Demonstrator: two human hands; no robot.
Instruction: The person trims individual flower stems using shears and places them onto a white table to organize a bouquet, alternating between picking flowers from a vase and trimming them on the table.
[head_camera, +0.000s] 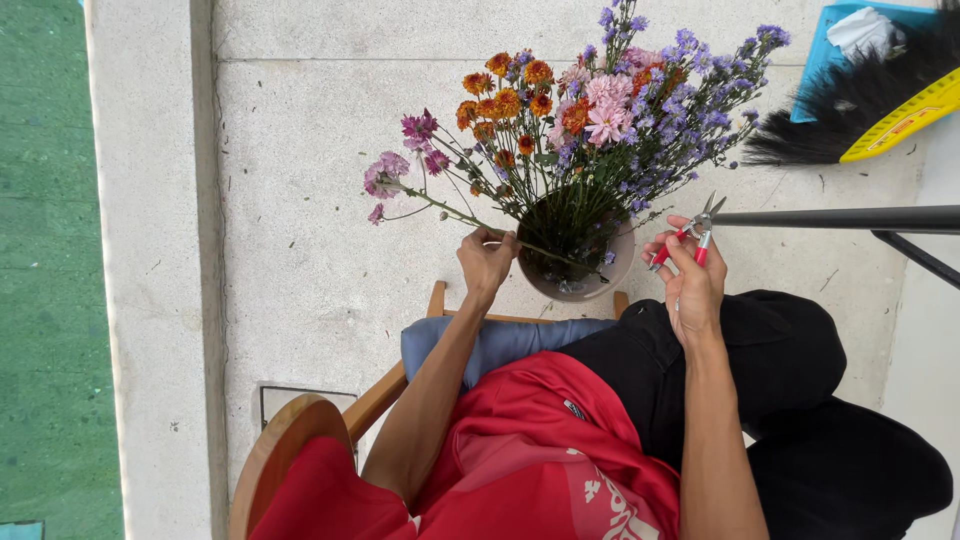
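Pale concrete floor, green strip at frame left. My left hand (487, 260) pinches a pink flower stem (455, 212) running up-left from the vase (578, 262) at center. My right hand (690, 275), just right, closes around red-handled snips (693, 235), blades up.

I'm seeing snips (697, 232): shiny metal blades, glossy red plastic handles | vase (578, 262): matt, smooth | floor (300, 200): rough pale concrete | chair (300, 440): polished wood

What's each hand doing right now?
Left hand: closed on a flower stem beside the vase.
Right hand: closed on red-handled snips.
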